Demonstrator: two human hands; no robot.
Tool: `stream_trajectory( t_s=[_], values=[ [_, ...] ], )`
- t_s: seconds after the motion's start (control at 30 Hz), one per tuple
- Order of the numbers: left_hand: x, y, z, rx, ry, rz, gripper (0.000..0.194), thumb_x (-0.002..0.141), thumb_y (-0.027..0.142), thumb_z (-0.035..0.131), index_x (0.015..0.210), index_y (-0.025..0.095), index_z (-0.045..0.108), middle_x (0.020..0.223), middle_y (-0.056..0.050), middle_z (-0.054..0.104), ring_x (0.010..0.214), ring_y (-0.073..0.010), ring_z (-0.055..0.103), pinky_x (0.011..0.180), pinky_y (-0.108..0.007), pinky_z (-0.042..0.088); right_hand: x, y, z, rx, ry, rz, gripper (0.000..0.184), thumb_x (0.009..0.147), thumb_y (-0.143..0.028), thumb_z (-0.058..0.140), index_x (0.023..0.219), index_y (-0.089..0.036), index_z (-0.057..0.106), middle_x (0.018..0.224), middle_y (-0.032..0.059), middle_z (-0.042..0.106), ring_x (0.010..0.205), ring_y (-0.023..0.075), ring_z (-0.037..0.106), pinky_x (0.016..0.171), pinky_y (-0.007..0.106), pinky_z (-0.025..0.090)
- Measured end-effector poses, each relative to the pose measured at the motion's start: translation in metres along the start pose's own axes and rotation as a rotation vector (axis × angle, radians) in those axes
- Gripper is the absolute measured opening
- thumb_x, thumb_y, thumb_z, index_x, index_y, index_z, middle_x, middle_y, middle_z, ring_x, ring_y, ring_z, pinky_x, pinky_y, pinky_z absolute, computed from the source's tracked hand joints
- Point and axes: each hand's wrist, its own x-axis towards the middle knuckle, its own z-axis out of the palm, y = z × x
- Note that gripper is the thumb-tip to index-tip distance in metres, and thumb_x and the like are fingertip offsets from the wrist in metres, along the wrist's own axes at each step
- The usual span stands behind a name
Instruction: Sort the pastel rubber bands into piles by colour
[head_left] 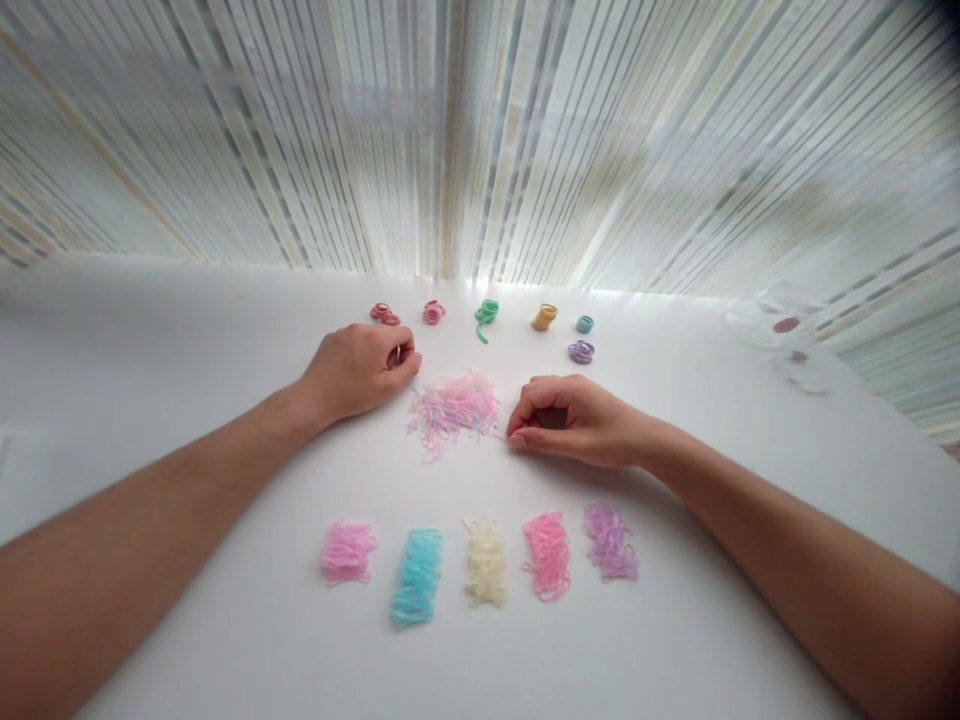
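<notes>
A loose pile of pale pink, lilac and whitish rubber bands (456, 408) lies on the table between my hands. My right hand (574, 420) is at the pile's right edge, thumb and index finger pinched on a thin pale band that trails toward the pile. Left of the pile rests my left hand (365, 368), its fingers curled and thumb pressed to the index finger; whatever is between them is hidden. Closer to me lie sorted bunches: light pink bands (348, 552), blue bands (417, 578), cream bands (486, 565), bright pink bands (547, 556) and purple bands (611, 542).
Along the back of the white table (247, 620) sit small coils: red (385, 314), pink (433, 312), green (487, 312), yellow (544, 317), blue (584, 324) and purple (581, 352). Clear round objects (802, 372) stand far right. A striped string curtain (450, 140) hangs behind.
</notes>
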Motion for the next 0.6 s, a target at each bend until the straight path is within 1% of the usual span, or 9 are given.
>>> stream_trajectory(
  t_s=[0.13, 0.3, 0.6],
  values=[
    [-0.0003, 0.0001, -0.0002, -0.001, -0.004, -0.001, 0.028, 0.091, 0.045, 0.049, 0.074, 0.023, 0.050, 0.076, -0.004, 0.067, 0.069, -0.0200, 0.056, 0.066, -0.035, 0.030, -0.0007, 0.0006, 0.0006, 0.011, 0.008, 0.004, 0.022, 0.093, -0.036, 0.085, 0.097, -0.015, 0.084, 0.083, 0.0051, 0.070, 0.075, 0.0158, 0.060, 0.064, 0.027, 0.049],
    [-0.0002, -0.0008, 0.0009, 0.008, -0.004, -0.003, 0.028, 0.091, 0.046, 0.050, 0.075, 0.023, 0.052, 0.077, -0.005, 0.068, 0.069, -0.0207, 0.057, 0.066, -0.035, 0.031, -0.0012, -0.0007, 0.0008, -0.001, 0.024, 0.002, 0.017, 0.088, -0.031, 0.086, 0.094, -0.015, 0.085, 0.082, 0.0034, 0.067, 0.073, 0.0150, 0.060, 0.065, 0.028, 0.050],
    [0.0003, 0.0014, 0.0000, 0.037, -0.003, 0.002, 0.027, 0.094, 0.042, 0.052, 0.075, 0.023, 0.056, 0.078, -0.005, 0.071, 0.071, -0.0211, 0.061, 0.066, -0.034, 0.031, 0.0002, -0.0035, 0.0007, -0.034, 0.024, -0.018, 0.015, 0.088, -0.031, 0.085, 0.093, -0.016, 0.087, 0.080, 0.0034, 0.068, 0.073, 0.0151, 0.061, 0.065, 0.028, 0.050]
  ],
)
